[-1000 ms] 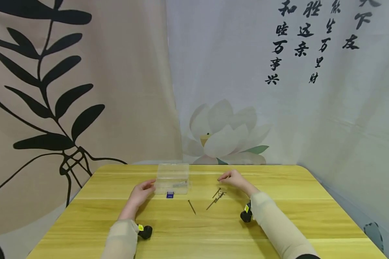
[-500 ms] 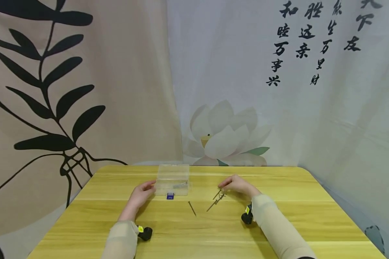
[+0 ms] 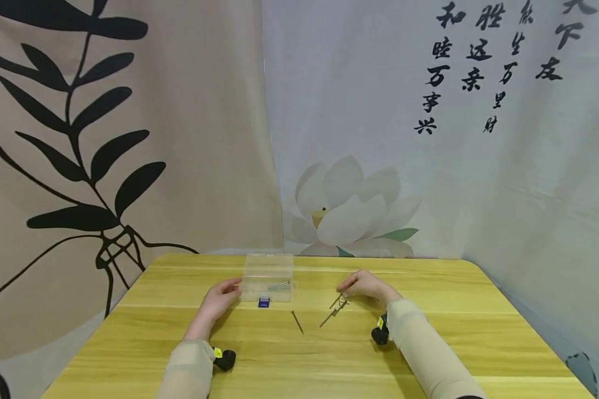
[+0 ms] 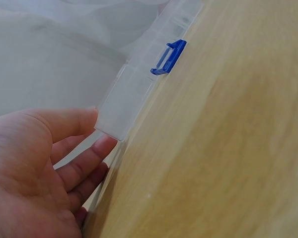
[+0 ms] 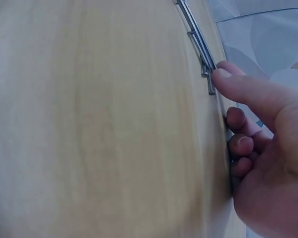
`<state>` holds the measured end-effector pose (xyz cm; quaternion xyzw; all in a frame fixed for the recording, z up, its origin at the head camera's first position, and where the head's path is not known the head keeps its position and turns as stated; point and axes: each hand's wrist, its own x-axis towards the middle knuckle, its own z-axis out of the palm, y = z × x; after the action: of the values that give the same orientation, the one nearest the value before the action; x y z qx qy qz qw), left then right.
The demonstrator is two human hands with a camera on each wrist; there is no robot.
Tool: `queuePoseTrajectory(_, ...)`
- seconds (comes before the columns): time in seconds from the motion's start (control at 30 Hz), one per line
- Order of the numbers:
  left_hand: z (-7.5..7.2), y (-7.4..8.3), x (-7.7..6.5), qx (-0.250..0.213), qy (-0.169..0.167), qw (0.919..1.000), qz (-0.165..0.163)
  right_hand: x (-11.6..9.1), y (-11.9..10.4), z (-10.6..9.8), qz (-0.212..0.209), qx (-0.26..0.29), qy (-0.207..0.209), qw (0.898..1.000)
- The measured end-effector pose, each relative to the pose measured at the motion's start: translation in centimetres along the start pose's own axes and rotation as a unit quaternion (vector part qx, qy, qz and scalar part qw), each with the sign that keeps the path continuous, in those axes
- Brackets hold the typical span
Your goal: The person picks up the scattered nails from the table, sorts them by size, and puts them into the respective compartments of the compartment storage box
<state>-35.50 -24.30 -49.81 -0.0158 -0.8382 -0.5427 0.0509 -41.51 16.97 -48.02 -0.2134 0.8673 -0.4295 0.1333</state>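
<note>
A clear plastic box (image 3: 252, 289) with a blue latch (image 3: 264, 302) stands with its lid raised near the table's far edge. Its latch (image 4: 170, 58) also shows in the left wrist view. My left hand (image 3: 218, 302) touches the box's left end with the thumb and fingertips, fingers fairly straight. A few metal nails (image 3: 333, 313) lie in a loose bunch right of the box; a single nail (image 3: 297, 322) lies apart, nearer me. My right hand (image 3: 366, 285) is at the bunch's far end, thumb and index finger pinching the end of a nail (image 5: 201, 44).
Inside the box lies a small metal piece (image 3: 281, 285), probably a nail. The wooden table (image 3: 279, 366) ends just behind the box, where a printed curtain (image 3: 219, 138) hangs. A wrist camera (image 3: 224, 360) sits by the left sleeve, another wrist camera (image 3: 380, 332) by the right.
My right hand has come down and slightly nearer to the bunch of nails, its fingertips now at a nail's end. My left hand and the box stay put; the head view shifts slightly.
</note>
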Motion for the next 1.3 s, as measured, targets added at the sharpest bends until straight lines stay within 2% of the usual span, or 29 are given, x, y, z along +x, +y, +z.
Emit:
queuePoseTrajectory(0.4, 0.03, 0.19, -0.08, 0.006, 0.004, 1.0, -0.005, 0.18, -0.04, 0.1, -0.006, -0.006, 0.004, 1.0)
queuePoseTrajectory(0.63, 0.05, 0.08, -0.04, 0.009, 0.003, 1.0, -0.001, 0.35, 0.17, 0.26, 0.008, -0.005, 0.009, 1.0)
queuePoseTrajectory(1.0, 0.14, 0.17, -0.05, 0.007, 0.007, 0.9999, -0.009, 0.55, 0.28, 0.22, -0.001, -0.011, 0.016, 1.0)
queuePoseTrajectory(1.3, 0.13, 0.18, -0.09, 0.008, 0.008, 0.9999, 0.001, 0.62, 0.29, 0.11, -0.006, -0.03, 0.012, 0.999)
